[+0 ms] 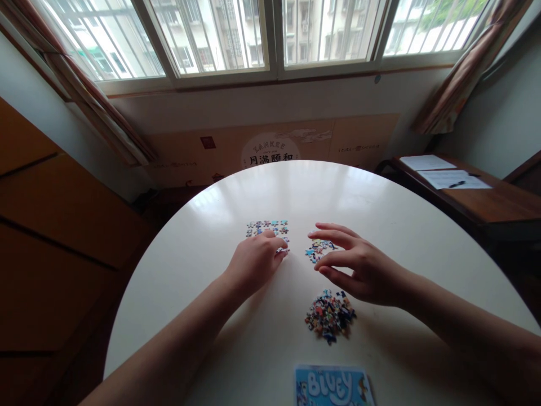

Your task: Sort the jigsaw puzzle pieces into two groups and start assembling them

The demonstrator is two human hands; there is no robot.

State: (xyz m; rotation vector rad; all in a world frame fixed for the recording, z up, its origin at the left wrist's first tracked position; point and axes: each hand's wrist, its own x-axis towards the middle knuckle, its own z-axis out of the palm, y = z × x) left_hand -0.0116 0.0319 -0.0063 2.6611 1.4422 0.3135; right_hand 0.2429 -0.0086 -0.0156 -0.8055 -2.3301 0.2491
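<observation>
My left hand (258, 256) rests over the lower part of several jigsaw puzzle pieces (267, 224) laid out in rows on the white round table (203, 242). Its fingers are curled together with the tips at a piece near the right end of a row; whether it grips that piece I cannot make out. To the right, my right hand (357, 260) hovers with fingers apart above a small spread of puzzle pieces (313, 252), partly covering them. Nearer to me lies a heaped pile of mixed puzzle pieces (330, 314).
A blue box (333, 386) marked "Bluey" lies at the table's near edge. On the right stands a brown wooden table (507, 197) with papers (452, 179) and a pen (457, 184). Barred windows (211, 39) and a printed cardboard panel (363, 132) are beyond the table.
</observation>
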